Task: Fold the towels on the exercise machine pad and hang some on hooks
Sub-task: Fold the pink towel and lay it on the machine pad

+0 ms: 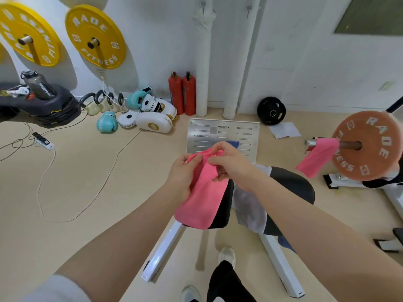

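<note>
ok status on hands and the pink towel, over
Left hand and right hand both grip the pink towel, bunched, above the black pad. Second pink towel hangs on the bar. White cloth lies on the pad.

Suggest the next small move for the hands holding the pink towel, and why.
Probably draw the two hands apart to spread the pink towel. The left hand and right hand both grip its bunched top edge close together, while the rest hangs crumpled above the black pad, so it isn't flat enough to fold.

a gym, yellow weight plates (pixel 96 37), kettlebells (pixel 102 103), boxing gloves (pixel 108 125), exercise machine (pixel 222 136)
</note>
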A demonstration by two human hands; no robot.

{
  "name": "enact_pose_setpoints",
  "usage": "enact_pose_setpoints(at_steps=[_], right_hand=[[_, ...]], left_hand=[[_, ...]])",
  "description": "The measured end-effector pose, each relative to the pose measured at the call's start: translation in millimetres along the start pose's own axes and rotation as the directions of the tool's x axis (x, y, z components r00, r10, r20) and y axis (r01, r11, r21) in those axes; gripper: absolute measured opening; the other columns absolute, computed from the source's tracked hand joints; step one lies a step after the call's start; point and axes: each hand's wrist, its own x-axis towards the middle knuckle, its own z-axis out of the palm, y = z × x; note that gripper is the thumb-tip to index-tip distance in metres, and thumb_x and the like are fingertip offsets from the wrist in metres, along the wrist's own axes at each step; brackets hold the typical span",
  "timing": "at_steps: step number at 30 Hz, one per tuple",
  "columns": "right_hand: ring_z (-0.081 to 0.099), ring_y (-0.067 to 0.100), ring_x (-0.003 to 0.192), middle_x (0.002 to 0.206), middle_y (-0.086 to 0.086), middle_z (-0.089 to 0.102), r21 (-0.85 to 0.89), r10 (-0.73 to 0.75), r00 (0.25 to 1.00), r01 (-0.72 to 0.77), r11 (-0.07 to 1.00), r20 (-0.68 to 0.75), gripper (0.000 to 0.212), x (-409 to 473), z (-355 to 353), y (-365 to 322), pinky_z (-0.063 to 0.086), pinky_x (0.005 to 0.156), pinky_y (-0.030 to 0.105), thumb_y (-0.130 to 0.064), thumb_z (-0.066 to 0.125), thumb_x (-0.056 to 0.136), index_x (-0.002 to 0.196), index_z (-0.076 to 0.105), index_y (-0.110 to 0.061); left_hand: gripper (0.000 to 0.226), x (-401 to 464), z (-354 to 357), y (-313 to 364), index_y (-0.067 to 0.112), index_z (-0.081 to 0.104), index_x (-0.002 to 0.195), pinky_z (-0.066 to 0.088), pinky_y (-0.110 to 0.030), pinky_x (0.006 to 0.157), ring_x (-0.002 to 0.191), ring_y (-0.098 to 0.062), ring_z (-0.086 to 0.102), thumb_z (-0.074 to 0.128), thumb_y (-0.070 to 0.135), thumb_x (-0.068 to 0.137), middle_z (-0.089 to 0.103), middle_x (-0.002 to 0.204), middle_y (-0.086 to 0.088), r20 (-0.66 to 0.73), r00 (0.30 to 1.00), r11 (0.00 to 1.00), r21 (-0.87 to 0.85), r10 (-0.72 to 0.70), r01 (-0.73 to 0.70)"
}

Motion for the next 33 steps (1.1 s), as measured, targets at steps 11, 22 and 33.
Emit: enact_pose_setpoints(at_steps=[11,22,33], right_hand=[[0.066,0.008,0.054,0.066,0.000,0.068,-0.163,-0.023,0.995,0.038,0.986,0.095,0.017,-4.0,3.2,-9.8,0.054,0.053,0.020,-0.001,0.054,0.087,0.082,0.055,-0.018],[0.053,0.030,0.080,0.076,0.008,0.056,-0.884,-0.647,0.749,0.197,0.425,-0.144,0.029,9.7,16.0,4.9,0.039,0.073,0.036,-0.042,0.066,0.071,0.064,0.069,-0.014],[0.048,0.018,0.117,0.116,0.001,0.060,-0.780,-0.405,0.890,0.095,0.618,-0.212,0.053,16.8,-10.1,-4.7,0.037,0.098,0.034,-0.062,0.059,0.076,0.066,0.072,-0.012]], left_hand=[[0.013,-6.8,-3.1,2.0,0.015,0.055,0.081,0.051,-0.018,0.055,0.059,-0.009,0.060,0.051,0.017,0.093,0.067,0.067,0.002,0.137,0.991,0.998,-0.059,-0.004,0.012],[0.035,-6.3,-9.6,12.4,0.013,0.060,0.073,0.050,-0.017,0.056,0.062,-0.009,0.059,0.039,0.025,0.098,0.065,0.061,0.003,0.210,0.978,0.998,-0.059,0.012,0.001],[0.014,3.0,-15.6,35.9,0.016,0.055,0.083,0.050,-0.014,0.061,0.063,0.000,0.063,0.049,0.008,0.093,0.067,0.067,0.010,0.288,0.946,0.968,0.153,0.151,-0.201]])
